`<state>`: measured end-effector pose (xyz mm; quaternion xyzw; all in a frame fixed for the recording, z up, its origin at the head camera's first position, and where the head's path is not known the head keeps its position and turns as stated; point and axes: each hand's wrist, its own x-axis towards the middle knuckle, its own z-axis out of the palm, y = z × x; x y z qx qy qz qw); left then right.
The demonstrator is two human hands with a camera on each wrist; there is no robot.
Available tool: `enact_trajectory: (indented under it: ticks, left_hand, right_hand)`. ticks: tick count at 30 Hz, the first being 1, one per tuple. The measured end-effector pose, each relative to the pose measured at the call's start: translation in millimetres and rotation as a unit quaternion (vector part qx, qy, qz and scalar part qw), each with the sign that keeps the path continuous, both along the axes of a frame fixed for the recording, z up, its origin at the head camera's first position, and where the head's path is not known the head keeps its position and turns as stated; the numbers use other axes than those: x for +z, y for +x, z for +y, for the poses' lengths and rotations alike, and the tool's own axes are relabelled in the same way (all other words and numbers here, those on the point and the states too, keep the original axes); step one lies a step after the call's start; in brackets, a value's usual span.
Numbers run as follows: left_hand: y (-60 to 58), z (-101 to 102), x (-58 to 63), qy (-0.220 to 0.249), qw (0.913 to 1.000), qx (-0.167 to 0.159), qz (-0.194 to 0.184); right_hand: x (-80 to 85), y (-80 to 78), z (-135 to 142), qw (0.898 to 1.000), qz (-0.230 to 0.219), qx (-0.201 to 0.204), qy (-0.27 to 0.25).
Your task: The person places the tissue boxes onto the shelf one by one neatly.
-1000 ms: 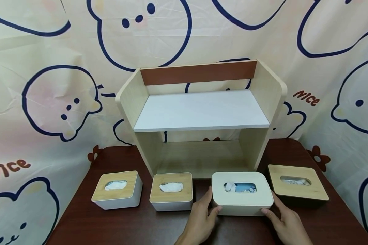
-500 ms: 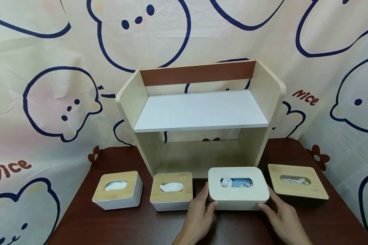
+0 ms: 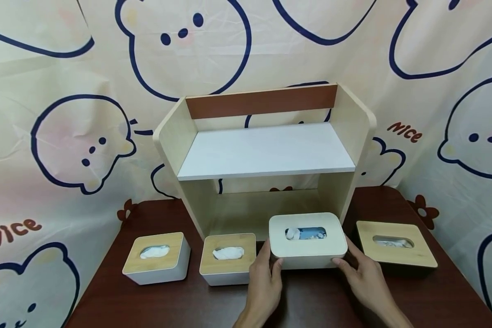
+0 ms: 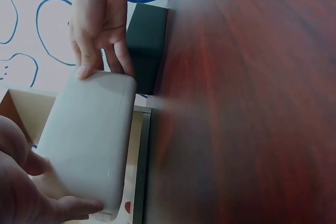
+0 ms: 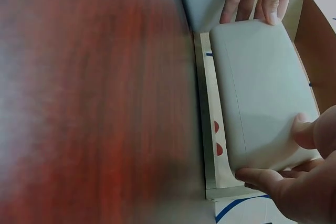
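A white tissue box [image 3: 307, 250] with an oval slot showing blue-and-white packaging is held between both hands, in front of the shelf's lower opening. My left hand [image 3: 264, 282] grips its left end, thumb on the front face. At the other end, my right hand [image 3: 365, 278] grips it the same way. Both wrist views show the box's plain front face [image 4: 92, 129] close up, lifted clear of the brown table, with fingers and thumbs on its ends.
A small shelf [image 3: 266, 150] with a white upper board stands behind the hands. Two wood-topped white tissue boxes, one far left [image 3: 157, 257] and one nearer [image 3: 228, 259], sit on the table [image 3: 213, 310]. A dark wood-topped box [image 3: 395, 246] stands right. A patterned curtain hangs behind.
Both hands have raised the white tissue box off the table and moved it left and toward the shelf. The head view has shifted slightly; the other boxes stay in place.
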<state>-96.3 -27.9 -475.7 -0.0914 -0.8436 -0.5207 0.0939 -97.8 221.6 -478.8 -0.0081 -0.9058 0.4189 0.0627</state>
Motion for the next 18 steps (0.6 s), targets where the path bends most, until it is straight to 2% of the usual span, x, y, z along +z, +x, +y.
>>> enact_trajectory:
  ticks: [7,14,18]
  left_hand:
    - [-11.2,1,0.1,0.01,0.9994,0.021,0.024]
    - [-24.6,2,-2.7,0.012,0.997,0.052,0.056]
    - [-31.0,3,-4.0,0.011,0.996,0.062,0.063]
  right_hand:
    - [0.3,-17.3,-5,0.999,0.024,0.0,-0.022]
    - [-7.6,-32.2,-11,0.995,0.091,0.019,-0.042]
    - [-10.0,-38.7,-14,0.994,0.096,0.02,-0.056]
